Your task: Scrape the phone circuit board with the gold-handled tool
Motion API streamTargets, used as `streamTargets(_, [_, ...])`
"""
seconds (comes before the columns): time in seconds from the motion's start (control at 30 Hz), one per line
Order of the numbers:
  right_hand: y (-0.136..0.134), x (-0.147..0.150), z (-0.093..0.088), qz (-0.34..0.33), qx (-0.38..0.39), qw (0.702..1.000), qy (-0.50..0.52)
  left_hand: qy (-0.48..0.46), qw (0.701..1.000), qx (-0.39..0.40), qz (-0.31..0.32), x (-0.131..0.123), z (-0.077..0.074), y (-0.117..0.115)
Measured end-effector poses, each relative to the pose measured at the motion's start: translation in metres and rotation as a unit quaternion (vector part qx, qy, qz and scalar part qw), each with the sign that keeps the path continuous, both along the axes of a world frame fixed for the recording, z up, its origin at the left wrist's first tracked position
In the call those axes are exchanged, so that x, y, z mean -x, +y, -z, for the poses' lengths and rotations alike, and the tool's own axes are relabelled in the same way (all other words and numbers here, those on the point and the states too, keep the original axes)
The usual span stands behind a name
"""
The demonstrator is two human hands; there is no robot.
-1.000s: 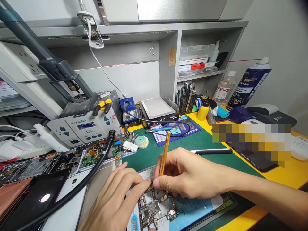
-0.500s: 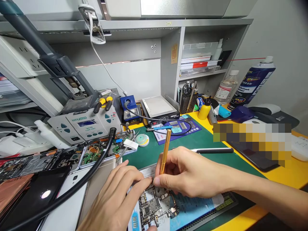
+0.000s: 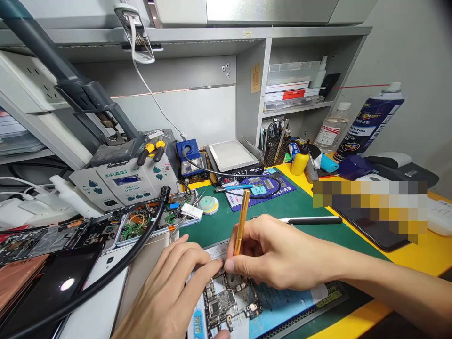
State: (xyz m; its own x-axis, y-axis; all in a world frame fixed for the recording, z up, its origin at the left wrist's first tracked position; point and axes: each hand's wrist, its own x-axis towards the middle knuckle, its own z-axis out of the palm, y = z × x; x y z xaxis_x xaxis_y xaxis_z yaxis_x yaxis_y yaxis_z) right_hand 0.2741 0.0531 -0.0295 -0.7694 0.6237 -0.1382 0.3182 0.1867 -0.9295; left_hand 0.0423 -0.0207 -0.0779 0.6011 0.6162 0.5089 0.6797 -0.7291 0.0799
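Observation:
My right hand (image 3: 271,254) grips a slim gold pen-shaped tool (image 3: 242,223) between thumb and fingers. The tool stands nearly upright, and its tip is hidden behind my fingers at the top of a phone circuit board (image 3: 221,303). Around the left side of that board reaches my left hand (image 3: 173,292), its index finger at the upper edge and its thumb partly in view at the lower edge. My left index fingertip almost meets my right thumb. Beneath the board lies a blue and white work pad (image 3: 278,306) with a dark edge.
A green mat (image 3: 300,202) covers part of the yellow table. A black hose (image 3: 130,261) curves across phones at left, near a tray of circuit boards (image 3: 141,226). Behind stand a rework station (image 3: 123,183) and a heating plate (image 3: 233,155). A black-and-white tool (image 3: 314,220) lies beyond my right hand.
The top of the gold tool has tipped very slightly to the left. Both hands stay in the same place at the circuit board.

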Motion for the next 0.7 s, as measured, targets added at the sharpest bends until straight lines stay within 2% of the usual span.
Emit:
streamTargets(0.13, [-0.001,0.000,0.000,-0.003,-0.018,1.000,-0.002,0.004,0.999,0.043,-0.003,-0.001,-0.007,-0.005])
streamTargets(0.27, [-0.002,0.001,0.000,-0.004,-0.030,1.000,-0.003,0.004,0.999,0.039,-0.001,-0.001,-0.011,-0.008])
streamTargets(0.53, [-0.003,-0.001,-0.006,-0.015,-0.115,0.993,-0.024,-0.028,0.998,0.050,-0.025,-0.008,-0.009,-0.008])
streamTargets(0.7, [-0.006,0.000,-0.008,-0.023,-0.150,0.988,-0.034,-0.001,0.998,0.057,-0.023,-0.004,-0.011,-0.009])
